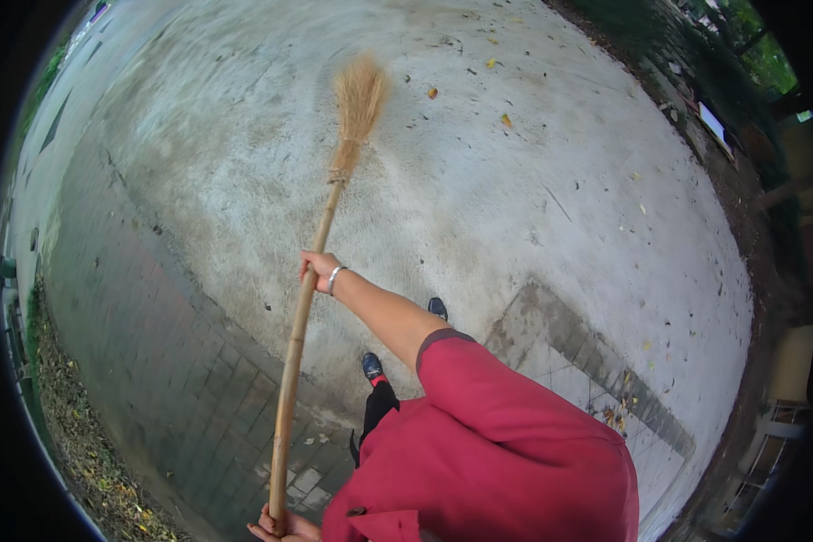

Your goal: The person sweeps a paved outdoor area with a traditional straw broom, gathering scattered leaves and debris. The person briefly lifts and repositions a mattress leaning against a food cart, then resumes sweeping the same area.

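A long broom with a bamboo handle [291, 369] slants across the view, its straw bristle head [360, 95] on the concrete ground ahead of me. My right hand [320, 267], with a silver bracelet at the wrist, is closed around the middle of the handle. At the near end of the handle my left hand [288, 527] holds it, partly cut off by the picture's lower edge. The bristles look slightly blurred. A few yellow and orange leaves [433, 93] lie on the concrete to the right of the bristles.
Grey brick paving [196, 366] borders the concrete [447, 203] on the left. Beyond it runs a leaf-strewn strip of soil [88, 447]. Tiles with a darker band [582, 345] lie at right, with a small leaf cluster [615, 417]. My dark shoes [372, 366] stand on the concrete.
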Demonstrator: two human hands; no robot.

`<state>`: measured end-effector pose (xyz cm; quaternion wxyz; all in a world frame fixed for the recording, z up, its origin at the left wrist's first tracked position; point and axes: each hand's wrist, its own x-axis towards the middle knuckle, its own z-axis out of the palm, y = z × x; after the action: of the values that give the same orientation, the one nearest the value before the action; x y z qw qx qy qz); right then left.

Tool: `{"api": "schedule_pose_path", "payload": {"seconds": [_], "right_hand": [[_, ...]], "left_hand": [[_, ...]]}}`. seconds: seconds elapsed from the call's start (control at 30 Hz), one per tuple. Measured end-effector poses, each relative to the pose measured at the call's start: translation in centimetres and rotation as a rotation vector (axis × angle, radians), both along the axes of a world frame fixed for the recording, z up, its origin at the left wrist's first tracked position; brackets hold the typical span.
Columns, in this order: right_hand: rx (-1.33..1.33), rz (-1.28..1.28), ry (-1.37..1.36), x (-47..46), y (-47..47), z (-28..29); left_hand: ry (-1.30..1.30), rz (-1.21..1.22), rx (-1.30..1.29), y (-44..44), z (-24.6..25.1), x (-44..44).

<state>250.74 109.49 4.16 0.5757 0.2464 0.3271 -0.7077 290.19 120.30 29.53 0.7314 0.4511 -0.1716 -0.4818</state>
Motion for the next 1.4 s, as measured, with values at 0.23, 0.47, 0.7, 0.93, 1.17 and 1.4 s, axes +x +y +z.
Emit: {"api": "schedule_pose_path", "payload": {"seconds": [0.23,0.47,0.7,0.93,1.17,1.4], "right_hand": [[-0.056,-0.254,-0.170,-5.6,17.2,-3.2],[0.133,-0.645,-0.225,-8.4,40.1,-7.0],[0.783,-1.092,-0.465,-7.5,58.8,-7.9],[0.684,-1.247,-0.384,-11.5,58.7,-3.6],[0.391,-0.985,-0.257,-27.2,45.7,-4.7],[0.215,-0.535,-0.238,-39.5,21.3,-1.2]], "left_hand": [[-0.090,-0.166,0.216,-1.1,1.2,-9.4],[-0.045,-0.717,0.289,-2.7,-4.2,-21.6],[-0.015,-1.245,0.494,2.9,-9.8,-37.4],[0.104,-1.392,0.394,1.1,-11.9,-44.1],[0.131,-1.131,0.252,-9.3,-14.9,-46.1],[0.202,-0.668,-0.021,-19.7,-13.9,-41.3]]}}
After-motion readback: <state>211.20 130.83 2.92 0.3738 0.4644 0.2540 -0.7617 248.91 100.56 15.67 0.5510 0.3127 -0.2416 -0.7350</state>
